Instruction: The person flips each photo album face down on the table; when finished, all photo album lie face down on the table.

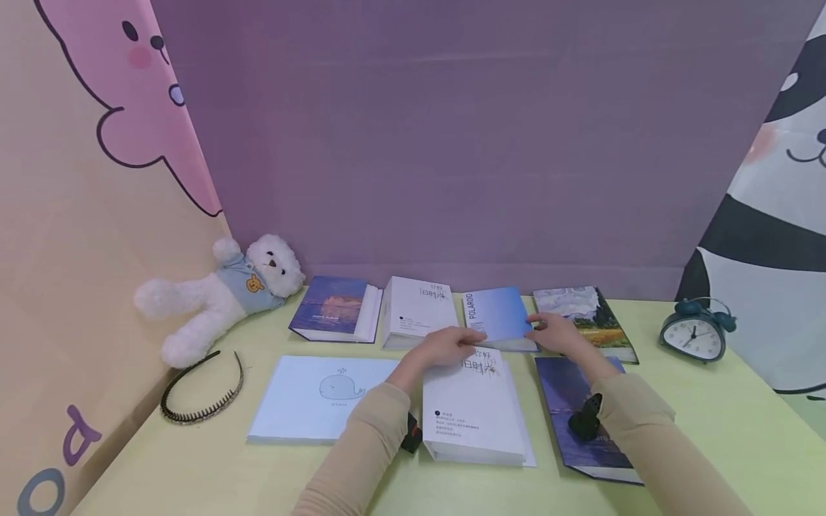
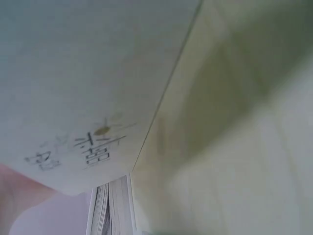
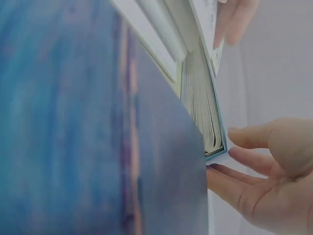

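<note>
A blue photo album (image 1: pixel 500 315) marked POLAROD lies in the back row. My right hand (image 1: pixel 555 333) is at its right edge; in the right wrist view, that hand's fingers (image 3: pixel 234 188) are nearly straight around the album's lower corner, thumb on the cover side. My left hand (image 1: pixel 449 345) reaches over the top end of a thick white album (image 1: pixel 474 416), fingertips at the blue album's lower left corner. In the left wrist view the white album's cover (image 2: pixel 88 73) fills the upper left. Under my right forearm lies a dark purple-blue album (image 1: pixel 561 401).
Alongside in the back row lie a sunset-cover album (image 1: pixel 335 304), another white album (image 1: pixel 422 312) and a landscape-cover album (image 1: pixel 584 319). A whale-cover book (image 1: pixel 297 398), hairband (image 1: pixel 200 416) and teddy bear (image 1: pixel 248 287) are left; an alarm clock (image 1: pixel 693 337) stands right.
</note>
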A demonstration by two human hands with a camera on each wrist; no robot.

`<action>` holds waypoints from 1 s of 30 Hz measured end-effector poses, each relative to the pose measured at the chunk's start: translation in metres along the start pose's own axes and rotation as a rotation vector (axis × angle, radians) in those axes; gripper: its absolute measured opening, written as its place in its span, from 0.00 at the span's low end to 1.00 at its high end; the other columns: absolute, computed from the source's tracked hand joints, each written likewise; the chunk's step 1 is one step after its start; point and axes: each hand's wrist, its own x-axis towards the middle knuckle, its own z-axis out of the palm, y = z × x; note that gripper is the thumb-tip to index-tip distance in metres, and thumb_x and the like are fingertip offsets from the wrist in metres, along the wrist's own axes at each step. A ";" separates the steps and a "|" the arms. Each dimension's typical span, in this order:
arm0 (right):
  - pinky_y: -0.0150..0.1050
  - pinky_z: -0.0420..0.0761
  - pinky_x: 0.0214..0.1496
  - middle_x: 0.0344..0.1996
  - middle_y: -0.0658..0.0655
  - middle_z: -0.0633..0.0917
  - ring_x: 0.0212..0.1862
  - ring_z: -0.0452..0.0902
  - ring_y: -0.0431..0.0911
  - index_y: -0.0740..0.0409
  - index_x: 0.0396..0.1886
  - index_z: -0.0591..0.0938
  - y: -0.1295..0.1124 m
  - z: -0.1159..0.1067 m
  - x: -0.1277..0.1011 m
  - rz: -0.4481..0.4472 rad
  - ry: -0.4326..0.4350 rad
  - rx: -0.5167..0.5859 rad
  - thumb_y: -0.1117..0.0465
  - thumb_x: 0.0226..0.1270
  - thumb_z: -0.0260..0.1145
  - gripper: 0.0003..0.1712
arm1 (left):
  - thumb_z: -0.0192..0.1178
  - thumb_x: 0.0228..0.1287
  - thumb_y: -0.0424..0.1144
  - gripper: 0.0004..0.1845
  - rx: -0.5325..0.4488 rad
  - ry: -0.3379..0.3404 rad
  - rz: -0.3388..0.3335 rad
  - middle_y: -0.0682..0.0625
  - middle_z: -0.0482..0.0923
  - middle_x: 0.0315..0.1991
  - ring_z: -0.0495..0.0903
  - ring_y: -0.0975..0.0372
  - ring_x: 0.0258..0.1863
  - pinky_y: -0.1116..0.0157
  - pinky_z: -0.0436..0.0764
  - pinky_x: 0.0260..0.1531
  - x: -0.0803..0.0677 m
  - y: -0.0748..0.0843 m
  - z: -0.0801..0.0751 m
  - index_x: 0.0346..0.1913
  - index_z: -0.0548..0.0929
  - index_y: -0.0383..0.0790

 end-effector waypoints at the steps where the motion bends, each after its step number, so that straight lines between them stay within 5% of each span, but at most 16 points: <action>1: 0.52 0.78 0.47 0.54 0.76 0.75 0.51 0.74 0.65 0.74 0.59 0.70 -0.001 0.000 0.000 -0.006 0.010 -0.019 0.60 0.68 0.57 0.26 | 0.49 0.71 0.40 0.19 -0.043 0.004 0.008 0.58 0.73 0.62 0.68 0.62 0.64 0.63 0.65 0.65 0.000 -0.001 -0.001 0.62 0.74 0.55; 7: 0.57 0.75 0.51 0.54 0.76 0.74 0.55 0.70 0.68 0.76 0.57 0.72 -0.007 -0.006 -0.003 -0.060 0.075 -0.020 0.60 0.69 0.55 0.25 | 0.49 0.72 0.40 0.15 -0.283 0.056 0.038 0.54 0.78 0.56 0.74 0.63 0.58 0.65 0.70 0.60 0.003 -0.006 -0.004 0.56 0.79 0.48; 17: 0.58 0.72 0.57 0.57 0.72 0.74 0.60 0.68 0.66 0.69 0.59 0.73 -0.020 -0.008 0.000 -0.189 0.176 0.030 0.59 0.69 0.58 0.24 | 0.46 0.73 0.46 0.18 -0.407 0.129 0.052 0.51 0.79 0.55 0.80 0.62 0.51 0.65 0.77 0.54 0.003 -0.007 -0.017 0.56 0.79 0.43; 30: 0.51 0.79 0.52 0.52 0.67 0.80 0.52 0.77 0.60 0.65 0.55 0.77 -0.073 0.022 0.022 -0.310 0.211 0.144 0.59 0.65 0.63 0.21 | 0.48 0.72 0.46 0.18 -0.469 0.323 0.010 0.46 0.81 0.52 0.80 0.57 0.51 0.58 0.76 0.56 -0.026 -0.033 -0.053 0.56 0.78 0.41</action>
